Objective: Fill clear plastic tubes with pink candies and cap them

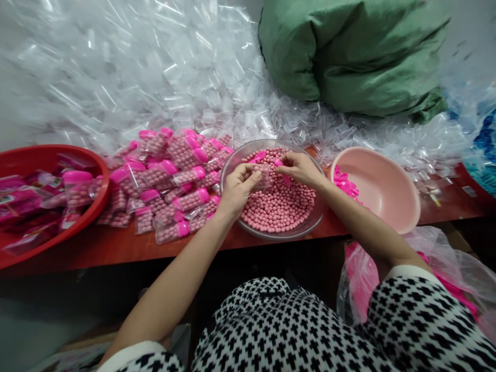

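Over a round metal bowl [289,236] of pink beads [279,209], my left hand [239,187] grips a small clear plastic container [262,176] between thumb and fingers. Pink beads show through or behind its wall; I cannot tell how full it is. My right hand [300,168] pinches a bright pink cap [278,163] just right of the container, apart from it. Another pink piece [259,156] lies at the beads' far side. To the left of the bowl is a heap of clear containers [170,178] with bright pink caps, filled with pink beads.
A red basin [101,191] at left holds capped containers and pink packaging. A pale pink basin [391,191] at right holds pink caps [344,182]. Behind lie a large pile of clear containers [127,67] and a green sack [356,57]. The red table's [127,253] front edge is near me.
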Available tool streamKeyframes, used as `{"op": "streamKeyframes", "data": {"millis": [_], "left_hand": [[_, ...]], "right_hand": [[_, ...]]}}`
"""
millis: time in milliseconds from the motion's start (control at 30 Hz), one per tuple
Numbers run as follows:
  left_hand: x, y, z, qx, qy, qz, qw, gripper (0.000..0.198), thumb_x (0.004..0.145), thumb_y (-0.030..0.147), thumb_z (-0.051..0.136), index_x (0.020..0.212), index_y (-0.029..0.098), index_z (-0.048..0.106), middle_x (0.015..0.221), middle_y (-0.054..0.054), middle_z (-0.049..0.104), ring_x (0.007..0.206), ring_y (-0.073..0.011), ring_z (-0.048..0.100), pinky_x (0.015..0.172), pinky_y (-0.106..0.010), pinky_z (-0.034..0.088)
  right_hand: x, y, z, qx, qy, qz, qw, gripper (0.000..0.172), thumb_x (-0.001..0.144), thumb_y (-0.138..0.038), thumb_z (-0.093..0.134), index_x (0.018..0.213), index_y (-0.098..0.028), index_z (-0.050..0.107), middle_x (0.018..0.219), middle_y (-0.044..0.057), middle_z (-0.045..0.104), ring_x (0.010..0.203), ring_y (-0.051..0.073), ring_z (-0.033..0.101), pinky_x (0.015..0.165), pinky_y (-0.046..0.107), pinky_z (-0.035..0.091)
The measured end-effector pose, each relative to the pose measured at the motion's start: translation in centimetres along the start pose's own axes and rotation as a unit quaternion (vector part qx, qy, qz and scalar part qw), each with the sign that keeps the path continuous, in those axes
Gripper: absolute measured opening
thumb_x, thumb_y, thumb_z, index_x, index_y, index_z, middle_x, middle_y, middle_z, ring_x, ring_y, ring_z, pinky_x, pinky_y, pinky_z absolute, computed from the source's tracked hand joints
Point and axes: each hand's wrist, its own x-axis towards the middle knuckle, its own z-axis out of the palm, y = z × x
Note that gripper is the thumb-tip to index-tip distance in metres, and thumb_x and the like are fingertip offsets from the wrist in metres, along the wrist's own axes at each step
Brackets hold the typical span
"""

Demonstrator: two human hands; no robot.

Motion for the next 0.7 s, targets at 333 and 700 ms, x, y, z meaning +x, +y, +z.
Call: {"op": "streamKeyframes", "data": {"millis": [333,700], "left_hand": [[0.0,0.2,0.0,-0.040,-0.029,-0.049,0.998,0.041,0.066,0.034,0.090,0.088,0.016,0.060,0.082,0.000,0.073,0.070,-0.0141,0.071,0.075,-0.032,0.063],[-0.4,-0.4,0.2,0.009,-0.117,-0.025,0.993,0.052,0.060,0.040,0.093,0.097,0.015,0.067,0.093,-0.005,0.074,0.083,-0.0190,0.072,0.081,-0.036,0.062]], "right_hand": [[-4.6,-2.0,2.4,0.175,0.066,-0.058,0.981,0.038,0.081,-0.053,0.073,0.097,-0.020,0.061,0.087,0.002,0.068,0.073,0.015,0.062,0.067,0.027,0.050],[-6.1,-1.5,0.7,0.065,0.099,-0.113,0.986,0.025,0.083,-0.031,0.065,0.104,-0.019,0.067,0.084,0.002,0.070,0.070,0.014,0.062,0.068,0.027,0.051]]}}
